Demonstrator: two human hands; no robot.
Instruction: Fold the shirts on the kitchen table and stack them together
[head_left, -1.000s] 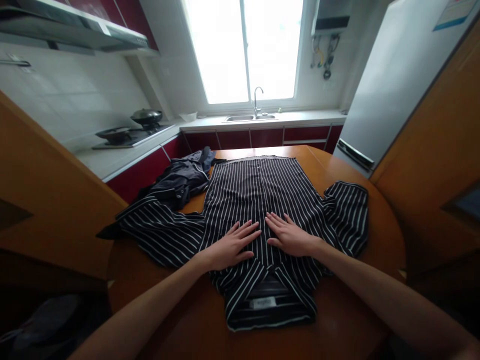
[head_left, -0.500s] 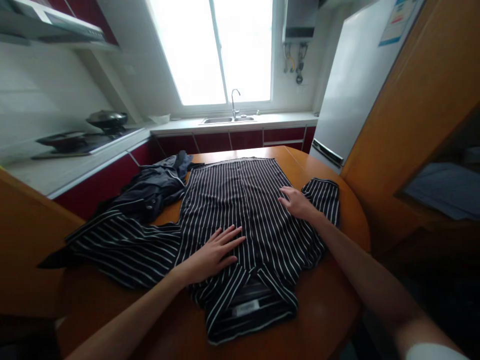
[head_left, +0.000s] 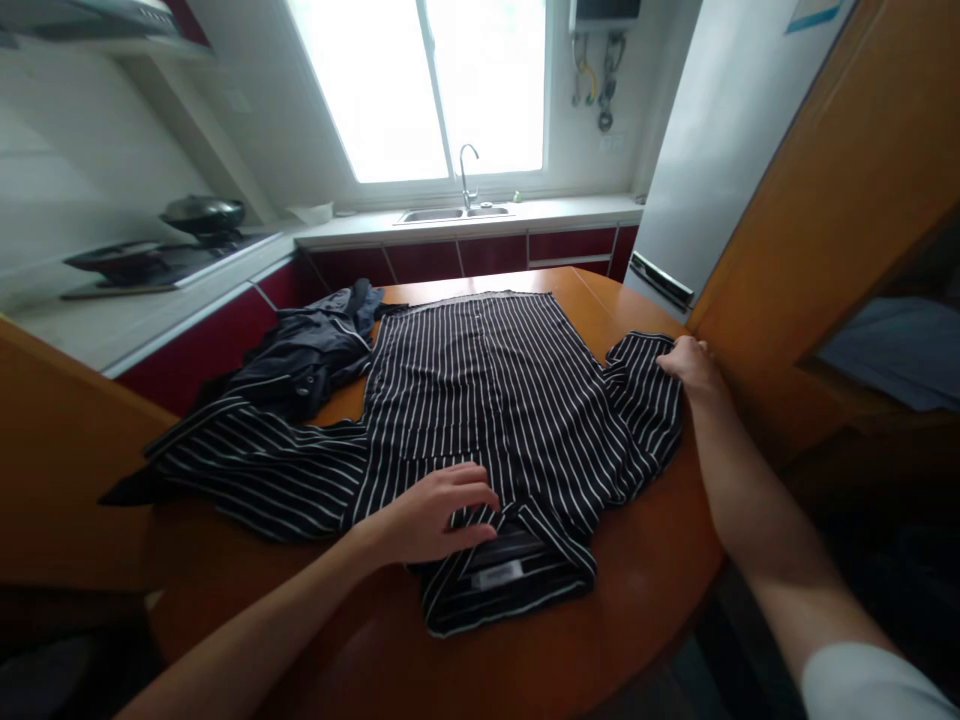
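Note:
A black shirt with white stripes (head_left: 480,380) lies spread out, its collar toward me and its hem toward the window. Over the chest, close to the collar, is my left hand (head_left: 439,508), open with fingers loosely bent and thumb apart; whether it touches the cloth I cannot tell. At the far right, my right hand (head_left: 688,362) is closed on the edge of the shirt's right-side sleeve (head_left: 646,385); its fingertips are partly hidden. The other sleeve (head_left: 262,460) stretches out to the left, and a pale label (head_left: 496,575) shows inside the collar.
The shirt rests on a round wooden table (head_left: 637,600). Dark crumpled clothes (head_left: 315,350) lie at its left side. Beyond are a counter with a sink (head_left: 435,215), a stove with pans (head_left: 202,215), and a fridge (head_left: 720,150) beside a wooden partition (head_left: 810,200).
My right hand has moved right from the shirt's body to the sleeve and closed on it. My left hand has shifted slightly toward the collar, its fingers now bent. The view has tilted down a little.

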